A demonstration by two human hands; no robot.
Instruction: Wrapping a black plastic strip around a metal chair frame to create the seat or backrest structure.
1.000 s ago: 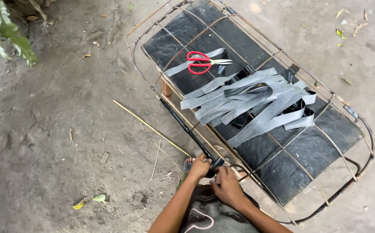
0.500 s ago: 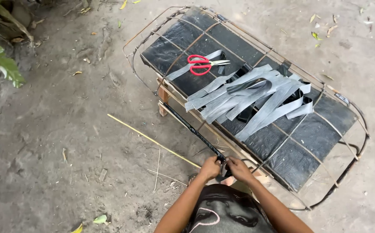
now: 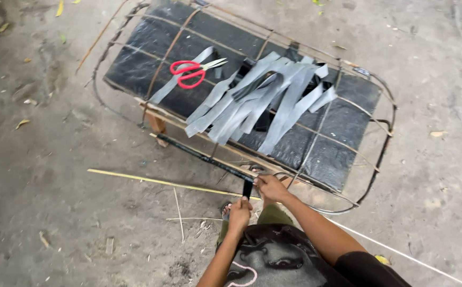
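Observation:
A cage-like frame of bent cane [image 3: 381, 154] lies on the dirt over a black panel [image 3: 342, 125]. My left hand [image 3: 239, 211] pinches the lower end of a dark rubber strip [image 3: 247, 188] and holds it taut. My right hand [image 3: 270, 186] grips the same strip where it winds around the frame's near black bar [image 3: 202, 157]. A loose pile of grey rubber strips [image 3: 257, 101] rests on top of the frame. Red-handled scissors [image 3: 191, 71] lie beside the pile, to its left.
A long thin bamboo stick [image 3: 151, 181] lies on the ground in front of the frame. Dry leaves dot the dirt. A short wooden leg [image 3: 156, 123] props the frame's near left side. My dark printed shirt [image 3: 273, 258] fills the bottom edge.
The view has shifted closer to the frame. My hands have moved apart: the left has pulled the dark strip down and toward me, while the right stays at the bar.

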